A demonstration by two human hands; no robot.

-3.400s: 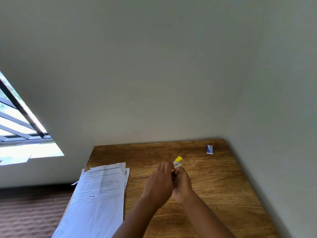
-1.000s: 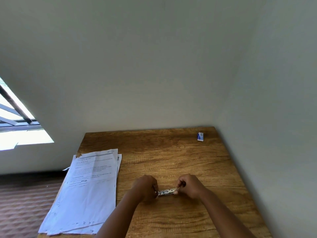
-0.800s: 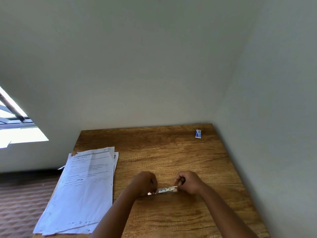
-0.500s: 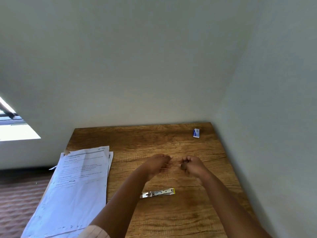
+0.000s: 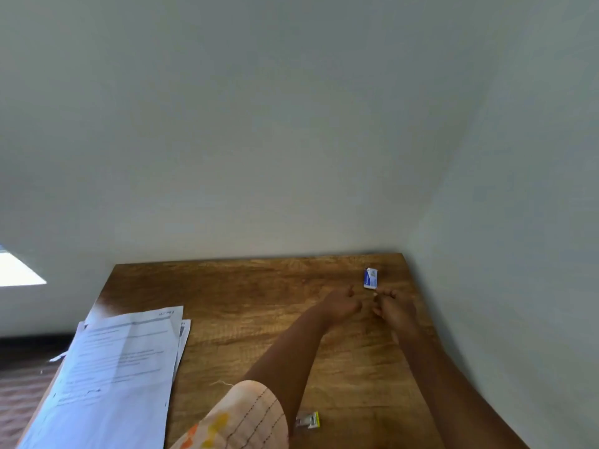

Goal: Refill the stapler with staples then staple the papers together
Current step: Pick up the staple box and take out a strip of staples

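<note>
both hands, left hand [image 5: 340, 306] and right hand [image 5: 393, 307], have left the yellow-tipped metal stapler [image 5: 308, 420] at six o'clock on the wooden worktop [image 5: 246, 293], loosely curled fingers empty, nearing the small blue-white staple box [image 5: 371, 278] at one o'clock, which a hasty grab could spill.

Soft daylight from left window [image 5: 19, 270]; slight motion blur.

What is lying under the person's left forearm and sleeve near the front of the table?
The stapler lies on the wooden table; only its yellow-tipped end shows beside the sleeve. The left forearm and sleeve cover the rest.
</note>
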